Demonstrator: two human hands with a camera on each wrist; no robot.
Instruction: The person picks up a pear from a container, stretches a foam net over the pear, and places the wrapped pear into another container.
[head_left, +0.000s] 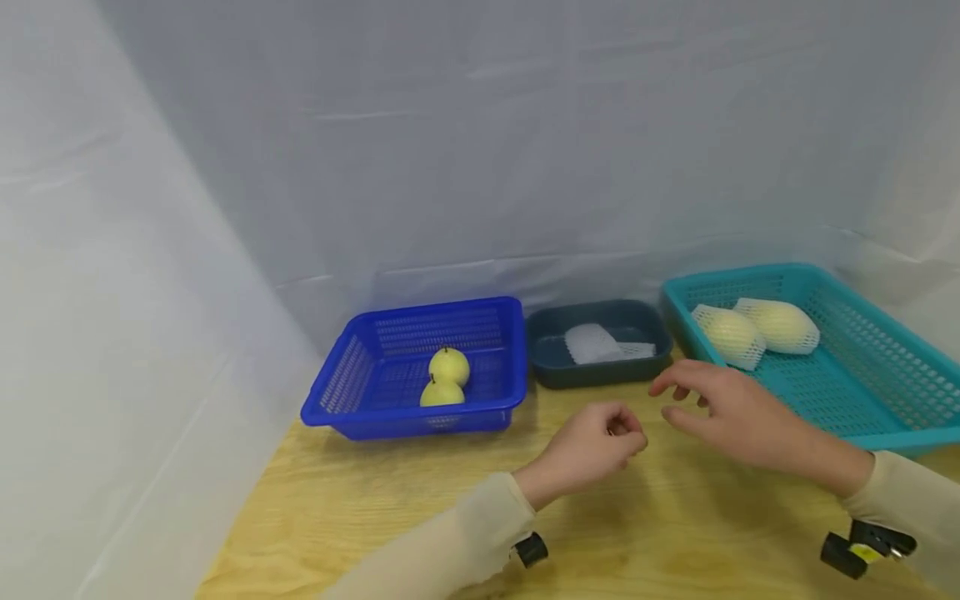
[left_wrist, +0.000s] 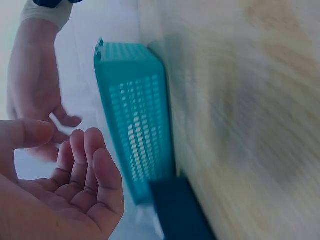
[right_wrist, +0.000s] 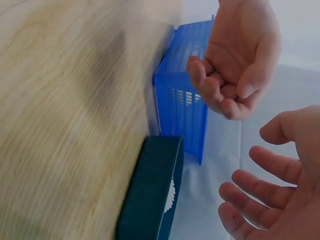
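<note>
Over the wooden table my left hand [head_left: 588, 450] hovers with loosely curled fingers; its palm shows bare in the left wrist view. Just to its right is my right hand [head_left: 738, 412], its fingers spread and slightly bent, holding nothing, near the corner of the teal basket [head_left: 885, 437]. Two round yellow pears [head_left: 449, 367] with stems sit in the blue basket [head_left: 360, 427] on the left. Inside the teal basket lie two pale yellow fruits [head_left: 780, 327] in white foam nets. White foam nets [head_left: 591, 343] also lie in the small dark green tray [head_left: 600, 377].
The blue basket, dark tray and teal basket stand in a row along the back of the wooden table [head_left: 315, 517]. Grey-white sheeting [head_left: 525, 150] rises behind and at both sides. Each sleeve carries a small black device [head_left: 531, 550] at the wrist.
</note>
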